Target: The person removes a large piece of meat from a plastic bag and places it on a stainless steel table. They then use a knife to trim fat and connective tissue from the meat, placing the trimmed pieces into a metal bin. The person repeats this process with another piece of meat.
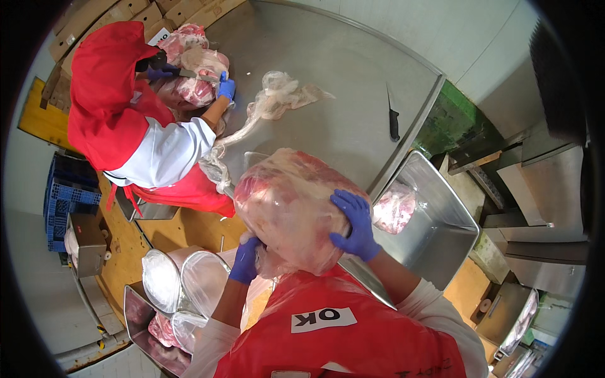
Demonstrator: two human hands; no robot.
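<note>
A big cut of raw meat (293, 205) in a see-through plastic bag hangs before my red apron, at the near edge of the steel table (340, 75). My left hand (246, 259), in a blue glove, grips its lower left corner, with part of the fingers hidden. Pressed against its right side, my right hand (358, 225) has the fingers bent over the plastic, so the load rests between both hands. A knife with a black handle (394, 125) lies on the table beyond my right hand. Crumpled plastic wrap (277, 97) stretches across the tabletop.
At my left a co-worker (145, 126) in red and white cuts meat (201, 75) with a knife. A steel tub (435, 220) holding a meat piece (395, 208) stands right. Plastic-lined bins (205, 280) and a meat tub (135, 309) stand lower left. Cardboard boxes (94, 28) line the back.
</note>
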